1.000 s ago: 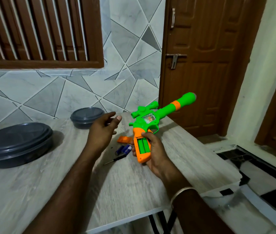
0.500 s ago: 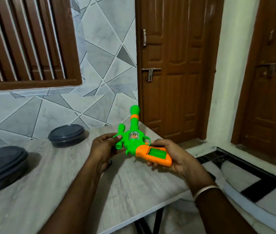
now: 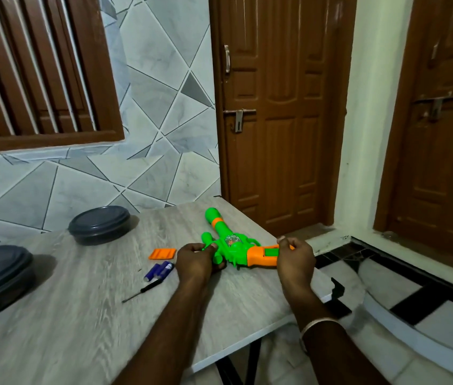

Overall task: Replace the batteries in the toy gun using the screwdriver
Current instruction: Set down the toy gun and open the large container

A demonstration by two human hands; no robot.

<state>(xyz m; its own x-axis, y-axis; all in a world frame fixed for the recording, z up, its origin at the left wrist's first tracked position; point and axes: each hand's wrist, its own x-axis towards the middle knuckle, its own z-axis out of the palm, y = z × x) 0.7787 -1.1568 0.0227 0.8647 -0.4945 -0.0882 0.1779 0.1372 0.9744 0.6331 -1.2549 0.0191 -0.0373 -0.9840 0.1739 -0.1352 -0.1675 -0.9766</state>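
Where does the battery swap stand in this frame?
Done: orange cover is off, lying beside blue batteries and screwdriver on the table. In hand: left hand and right hand hold the toy gun, compartment open. Left: whether fresh cells are in is unclear; cover must be refitted and screwed.

We see a bright green plastic toy gun (image 3: 231, 245) with an orange grip and an orange band round its barrel, plus a green panel set in the grip. The ribbed plastic cover (image 3: 162, 253) is orange, the cylindrical batteries (image 3: 159, 270) blue, the thin screwdriver (image 3: 141, 291) black-handled. The laminate table (image 3: 81, 315) is pale grey with a wood-grain pattern; the round lidded plastic containers (image 3: 99, 228) are dark grey.
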